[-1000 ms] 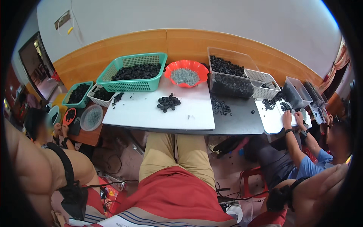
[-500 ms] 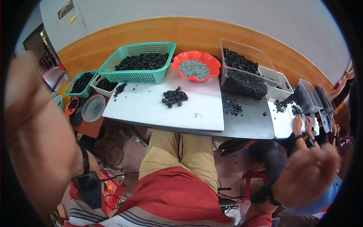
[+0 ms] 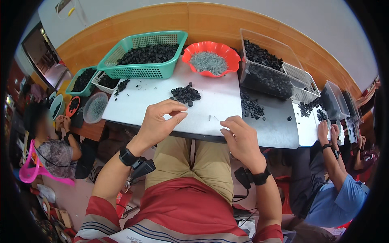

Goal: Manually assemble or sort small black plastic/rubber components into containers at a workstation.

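My left hand [image 3: 161,120] hovers over the front of a white board [image 3: 137,107], thumb and forefinger apart, with nothing visible between them. Just beyond its fingertips lies a heap of small round black parts [image 3: 185,94]. My right hand [image 3: 243,139] hangs over the board's front right corner, fingers bent and thumb apart from them, also bare. A few tiny thin clear pieces [image 3: 212,118] rest on the board between both hands, nearest the right fingertips. At the back, a red scalloped bowl [image 3: 234,56] holds many more clear pieces.
A green basket [image 3: 142,73] of black parts stands back left, a clear bin [image 3: 263,83] of them back right. Loose black parts [image 3: 251,106] lie on the dark tabletop. Other people sit at left [image 3: 60,156] and right [image 3: 336,198]. A round tub [image 3: 95,107] stands left.
Both my hands have come in from the outer sides, where they were raised close and blurred, to over the board's front. The view has shifted slightly, and a person at left is now visible.
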`<act>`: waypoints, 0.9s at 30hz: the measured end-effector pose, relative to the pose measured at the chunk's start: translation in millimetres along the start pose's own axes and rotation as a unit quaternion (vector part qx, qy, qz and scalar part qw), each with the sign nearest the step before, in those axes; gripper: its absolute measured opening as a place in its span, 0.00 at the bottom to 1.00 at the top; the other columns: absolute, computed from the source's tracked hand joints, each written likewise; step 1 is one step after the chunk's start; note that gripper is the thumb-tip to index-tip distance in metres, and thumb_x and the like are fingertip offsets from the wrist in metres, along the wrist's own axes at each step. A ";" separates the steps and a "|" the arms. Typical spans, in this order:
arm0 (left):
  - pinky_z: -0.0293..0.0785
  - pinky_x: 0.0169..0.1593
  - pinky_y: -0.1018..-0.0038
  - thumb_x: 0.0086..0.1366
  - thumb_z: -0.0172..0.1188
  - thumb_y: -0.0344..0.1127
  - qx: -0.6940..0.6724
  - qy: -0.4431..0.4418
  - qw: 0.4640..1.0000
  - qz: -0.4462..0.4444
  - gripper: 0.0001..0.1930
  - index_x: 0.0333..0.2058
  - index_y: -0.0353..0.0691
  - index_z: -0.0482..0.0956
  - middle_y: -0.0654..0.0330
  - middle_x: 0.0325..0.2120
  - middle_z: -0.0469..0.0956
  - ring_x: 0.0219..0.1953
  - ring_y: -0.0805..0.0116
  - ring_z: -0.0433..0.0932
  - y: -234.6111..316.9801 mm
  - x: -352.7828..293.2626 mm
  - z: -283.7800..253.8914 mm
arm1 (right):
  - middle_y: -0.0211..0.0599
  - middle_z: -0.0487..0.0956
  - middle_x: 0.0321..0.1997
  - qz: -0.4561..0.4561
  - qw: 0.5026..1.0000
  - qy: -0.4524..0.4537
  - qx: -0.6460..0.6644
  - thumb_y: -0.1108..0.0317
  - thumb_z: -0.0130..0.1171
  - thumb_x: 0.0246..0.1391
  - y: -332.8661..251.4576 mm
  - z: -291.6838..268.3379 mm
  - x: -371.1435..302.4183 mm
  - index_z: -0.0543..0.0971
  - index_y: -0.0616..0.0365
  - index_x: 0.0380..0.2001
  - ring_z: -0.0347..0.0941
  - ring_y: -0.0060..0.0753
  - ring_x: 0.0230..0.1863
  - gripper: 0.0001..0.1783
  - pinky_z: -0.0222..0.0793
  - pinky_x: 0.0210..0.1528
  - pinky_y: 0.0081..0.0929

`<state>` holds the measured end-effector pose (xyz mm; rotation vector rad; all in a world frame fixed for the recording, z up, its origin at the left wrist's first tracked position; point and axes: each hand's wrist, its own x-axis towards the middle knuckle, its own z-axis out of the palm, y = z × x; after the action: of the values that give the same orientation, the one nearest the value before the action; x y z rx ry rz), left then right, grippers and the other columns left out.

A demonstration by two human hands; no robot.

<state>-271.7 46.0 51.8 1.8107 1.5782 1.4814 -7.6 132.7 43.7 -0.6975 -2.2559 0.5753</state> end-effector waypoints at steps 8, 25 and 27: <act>0.77 0.43 0.76 0.61 0.67 0.25 0.021 0.017 0.999 -0.032 0.07 0.39 0.33 0.86 0.55 0.37 0.86 0.36 0.72 0.82 -20.2 -6.9 -9.5 | 0.42 0.78 0.43 0.039 0.985 -0.103 -0.130 0.70 0.60 0.59 14.5 21.8 30.6 0.81 0.58 0.48 0.78 0.55 0.36 0.14 0.73 0.39 0.46; 0.79 0.42 0.75 0.60 0.67 0.28 0.122 0.042 0.986 -0.103 0.10 0.41 0.32 0.86 0.55 0.40 0.85 0.38 0.68 0.83 -65.8 8.3 -26.1 | 0.42 0.80 0.40 0.041 0.983 -0.112 -0.136 0.69 0.59 0.59 25.0 30.7 38.8 0.84 0.57 0.37 0.80 0.55 0.34 0.07 0.73 0.36 0.48; 0.79 0.42 0.74 0.60 0.67 0.28 0.134 0.039 0.985 -0.100 0.11 0.41 0.33 0.86 0.55 0.40 0.85 0.38 0.67 0.83 -65.5 10.4 -24.5 | 0.42 0.80 0.40 0.042 0.984 -0.112 -0.133 0.69 0.59 0.59 24.8 30.7 38.9 0.83 0.57 0.37 0.80 0.55 0.34 0.07 0.73 0.36 0.48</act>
<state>-328.7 68.1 16.1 1.6819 2.0174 1.3152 -45.9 169.6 28.1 -0.9019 -2.5522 0.4122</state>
